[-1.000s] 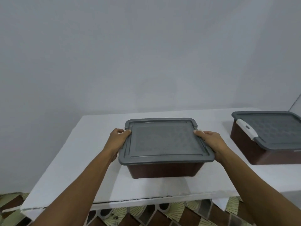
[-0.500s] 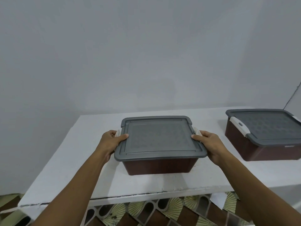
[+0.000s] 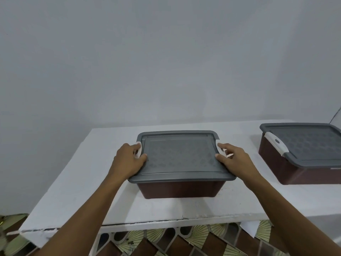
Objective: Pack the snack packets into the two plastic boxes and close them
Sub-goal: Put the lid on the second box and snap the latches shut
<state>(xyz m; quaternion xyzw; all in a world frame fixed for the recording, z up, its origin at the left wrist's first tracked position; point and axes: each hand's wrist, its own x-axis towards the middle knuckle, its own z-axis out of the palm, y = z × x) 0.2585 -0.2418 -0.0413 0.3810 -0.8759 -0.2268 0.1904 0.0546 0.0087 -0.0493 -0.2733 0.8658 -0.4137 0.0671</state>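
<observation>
A brown plastic box (image 3: pixel 180 189) with a grey lid (image 3: pixel 181 156) stands in the middle of the white table (image 3: pixel 83 182). My left hand (image 3: pixel 127 159) grips the white latch (image 3: pixel 138 149) on the lid's left side, thumb on the lid. My right hand (image 3: pixel 234 159) pinches the white latch (image 3: pixel 220 147) on the right side. A second brown box (image 3: pixel 287 170) with a grey lid (image 3: pixel 306 143) sits at the far right, its white latch (image 3: pixel 275 145) folded over the lid. No snack packets are visible.
A plain grey wall rises behind the table. The table's front edge (image 3: pixel 147 221) is chipped. Below it lies a patterned tiled floor (image 3: pixel 166 241).
Both hands have moved from the lid's edges to the white side latches, which now show folded up against the lid. The view has shifted slightly left.
</observation>
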